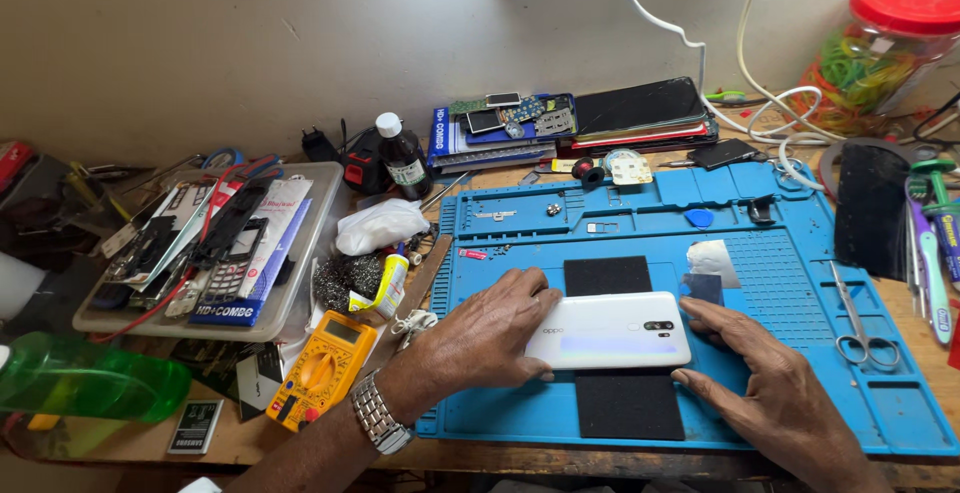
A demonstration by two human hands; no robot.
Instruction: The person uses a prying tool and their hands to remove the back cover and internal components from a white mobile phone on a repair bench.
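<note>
With the white phone (608, 330) lying face down across a black pad (615, 348) on the blue mat (800, 283), both hands are on it: left hand (490, 333) lies over the phone's left end, fingers curled against its edge, grip pressed on rather than closed around; right hand (760, 373) sits at the right end, fingers spread, thumb by the lower corner, and a thin blue card (703, 288) sits at the upper right edge by the fingertips, though whether the fingers pinch it cannot be told. Risks, as a judgement: phone overhangs the pad on both sides, so uneven pressure could rock or slide it; a card pushed too deep or levered hard could crack the back cover or nick something inside. Loose screws and small parts (553, 210) lie in the mat's upper trays, near enough to get swept by a sleeve. Scissors (858, 328) lie just right of the right hand, yellow meter (322, 370) just off the mat to the left on the counter (240, 438).
</note>
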